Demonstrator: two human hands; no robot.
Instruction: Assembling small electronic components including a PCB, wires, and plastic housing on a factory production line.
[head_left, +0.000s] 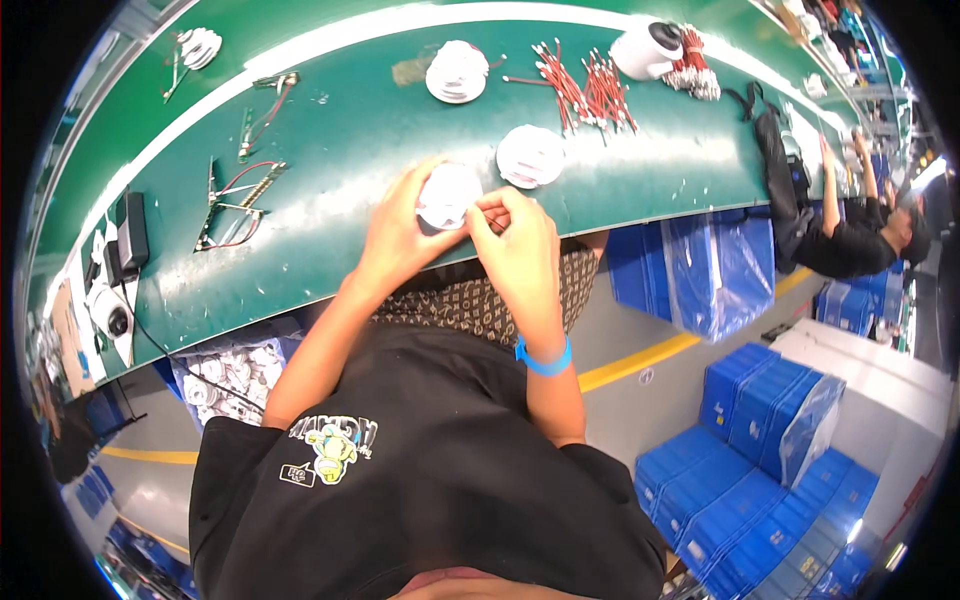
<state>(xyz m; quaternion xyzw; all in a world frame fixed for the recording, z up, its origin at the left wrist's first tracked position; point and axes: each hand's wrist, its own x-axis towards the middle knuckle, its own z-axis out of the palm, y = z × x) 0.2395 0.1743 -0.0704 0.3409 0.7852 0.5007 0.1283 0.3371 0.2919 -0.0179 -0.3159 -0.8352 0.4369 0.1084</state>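
My left hand (392, 232) is closed around the side of a white round plastic part (449, 193), holding it near the table's front edge. At the right rim of that part, my right hand (522, 248) is closed, thumb and fingertips pinched together. Whatever sits in the pinch is too small to make out. Another white round part (531, 157) lies just beyond my right hand. Farther back stands a stack of white round parts (458, 72). Red wires with white ends (566, 92) lie spread to its right.
At the back right are a white container with a black top (645, 52) and a bundle of red wires (693, 68). Wired strips (240, 205) and black adapters (131, 232) lie left. White parts fill a bin (235, 380) below. Blue crates (745, 480) and a co-worker (850, 240) are right.
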